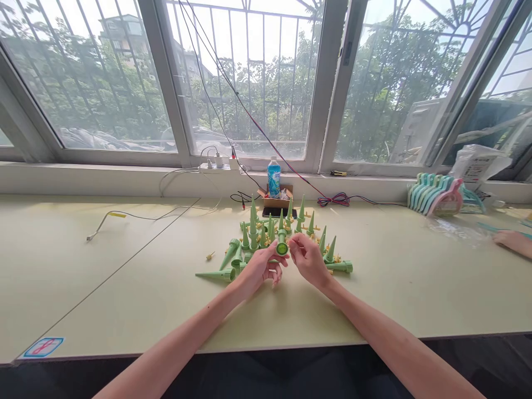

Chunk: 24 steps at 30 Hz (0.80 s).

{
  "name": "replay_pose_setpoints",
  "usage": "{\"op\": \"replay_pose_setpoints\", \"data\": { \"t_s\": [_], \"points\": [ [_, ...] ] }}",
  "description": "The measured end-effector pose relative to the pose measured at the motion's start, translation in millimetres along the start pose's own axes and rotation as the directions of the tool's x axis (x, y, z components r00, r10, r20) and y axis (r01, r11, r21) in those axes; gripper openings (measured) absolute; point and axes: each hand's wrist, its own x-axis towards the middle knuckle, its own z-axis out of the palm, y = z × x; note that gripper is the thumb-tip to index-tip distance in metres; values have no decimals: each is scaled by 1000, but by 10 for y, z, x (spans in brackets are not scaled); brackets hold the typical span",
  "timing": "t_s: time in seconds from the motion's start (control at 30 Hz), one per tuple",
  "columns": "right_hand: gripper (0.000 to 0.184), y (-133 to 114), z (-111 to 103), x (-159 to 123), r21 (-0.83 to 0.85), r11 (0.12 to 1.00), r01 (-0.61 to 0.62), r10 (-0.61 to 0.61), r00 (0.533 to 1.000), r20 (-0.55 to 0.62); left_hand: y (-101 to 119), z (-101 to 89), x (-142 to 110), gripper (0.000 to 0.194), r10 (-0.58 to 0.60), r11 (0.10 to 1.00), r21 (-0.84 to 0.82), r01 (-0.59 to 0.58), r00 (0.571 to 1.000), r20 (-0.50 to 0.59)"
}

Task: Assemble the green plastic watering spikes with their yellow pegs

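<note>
My left hand (pixel 266 266) is closed round a green plastic watering spike (pixel 282 249), whose round open end faces me. Close by on the right, my right hand (pixel 306 256) has its thumb and fingers pinched together near the spike's rim. Whatever sits in that pinch, if anything, is too small to make out. Behind both hands a cluster of green cone-shaped spikes (pixel 253 221) stands upright, with small yellow valve-like pieces among them. Some more spikes lie on their sides, among them a long one (pixel 214 275) left of my left hand.
A loose yellow piece (pixel 210 256) lies left of the cluster. Behind stand a blue bottle (pixel 274 178), a small cardboard box (pixel 277 203) and a dark phone (pixel 274 212). Cables (pixel 334 199) cross the table (pixel 145 299). Pastel hangers (pixel 434 194) and another person's hand (pixel 513 241) are at right.
</note>
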Motion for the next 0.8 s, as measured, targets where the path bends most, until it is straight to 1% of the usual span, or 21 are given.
{"op": "replay_pose_setpoints", "data": {
  "t_s": [0.13, 0.23, 0.3, 0.37, 0.47, 0.57, 0.7, 0.8],
  "points": [
    [25, 4, -2, 3, 19, 1000, -10, 10, 1000, -3, 19, 10, -22, 44, 28, 999, 45, -27, 1000, -8],
    [26, 11, -2, 4, 12, 1000, -19, 19, 1000, -8, 49, 26, -47, 36, 69, 993, 94, -69, 998, 10],
    [28, 16, -4, 6, -18, 1000, -20, 20, 1000, -17, 71, 38, -61, 33, 90, 985, 144, -92, 996, 17],
    [29, 22, -6, 8, -47, 999, -21, 19, 999, -25, 86, 49, -70, 33, 103, 969, 225, -100, 995, 1],
    [30, 27, -8, 10, -70, 997, -20, 17, 999, -37, 79, 60, -76, 44, 161, 922, 361, -138, 986, -36],
    [31, 29, -7, 10, -88, 996, -16, 11, 999, -53, 42, 61, -75, 50, 248, 870, 450, -201, 968, -46],
    [32, 22, -1, 20, -105, 994, -29, 22, 998, -64, -13, 53, -65, 45, 340, 801, 530, -278, 940, -21],
    [33, 12, 4, 31, -109, 993, -39, 29, 996, -86, -37, 52, -49, 42, 382, 769, 572, -286, 923, -51]
  ]
}}
